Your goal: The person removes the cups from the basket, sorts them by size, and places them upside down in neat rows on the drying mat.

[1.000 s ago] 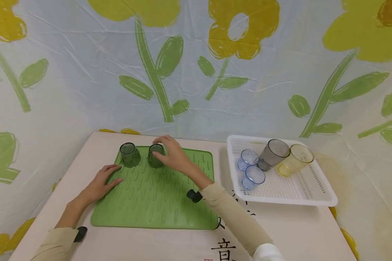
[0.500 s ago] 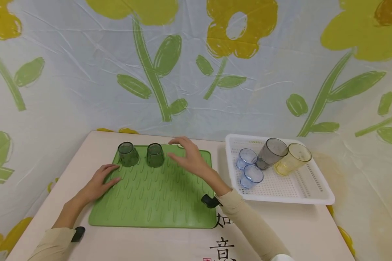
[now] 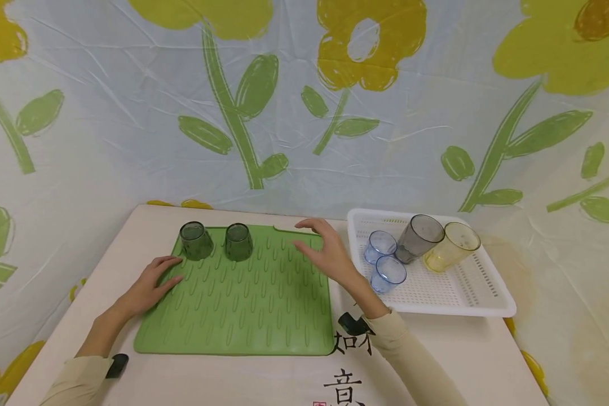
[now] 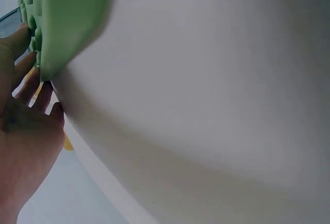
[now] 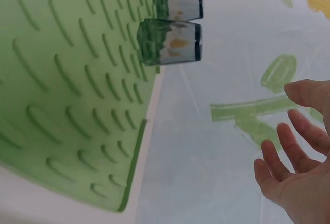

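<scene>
Hovering with thumb and fingers apart, the empty right hand [image 3: 332, 256] has two blue glasses [image 3: 388, 274] just to its right: probably light, smooth, breakable, best gripped round the sides. The relaxed, empty left hand [image 3: 146, 288] touches the green mat [image 3: 248, 307].

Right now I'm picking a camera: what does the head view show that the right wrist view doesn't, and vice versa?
Only the head view shows the basket, its two blue glasses, grey glass and yellow glass, the writing, and most of the left hand. Only the right wrist view shows all five digits of the right hand. Both show the mat, two dark glasses on it, the right hand, and the flowered backdrop.
</scene>
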The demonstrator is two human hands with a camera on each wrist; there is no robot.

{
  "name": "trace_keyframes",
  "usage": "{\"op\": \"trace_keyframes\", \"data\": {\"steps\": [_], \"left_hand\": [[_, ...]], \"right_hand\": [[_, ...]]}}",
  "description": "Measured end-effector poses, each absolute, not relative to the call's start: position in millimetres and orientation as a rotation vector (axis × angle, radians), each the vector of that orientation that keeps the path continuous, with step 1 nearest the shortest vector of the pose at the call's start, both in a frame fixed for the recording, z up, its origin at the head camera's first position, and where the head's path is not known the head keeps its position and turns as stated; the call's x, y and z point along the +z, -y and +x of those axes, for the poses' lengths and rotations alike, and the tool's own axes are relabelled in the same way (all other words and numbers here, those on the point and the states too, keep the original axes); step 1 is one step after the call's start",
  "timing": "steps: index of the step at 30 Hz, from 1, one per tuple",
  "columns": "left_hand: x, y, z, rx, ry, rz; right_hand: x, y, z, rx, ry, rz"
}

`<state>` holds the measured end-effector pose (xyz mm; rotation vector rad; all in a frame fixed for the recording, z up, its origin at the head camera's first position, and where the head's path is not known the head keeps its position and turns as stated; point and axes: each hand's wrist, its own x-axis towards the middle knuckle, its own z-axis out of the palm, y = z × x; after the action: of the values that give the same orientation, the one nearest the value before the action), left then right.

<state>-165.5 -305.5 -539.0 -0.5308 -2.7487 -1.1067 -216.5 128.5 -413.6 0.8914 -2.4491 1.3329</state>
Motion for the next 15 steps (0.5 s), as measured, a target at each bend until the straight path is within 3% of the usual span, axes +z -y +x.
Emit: {"op": "trace_keyframes", "data": {"steps": [15], "left_hand": [[-538.6, 303.9, -166.9, -1.100, 2.764, -0.531]], "right_hand": [[-420.7, -184.5, -201.3, 1.265, 2.422, 0.726]]}}
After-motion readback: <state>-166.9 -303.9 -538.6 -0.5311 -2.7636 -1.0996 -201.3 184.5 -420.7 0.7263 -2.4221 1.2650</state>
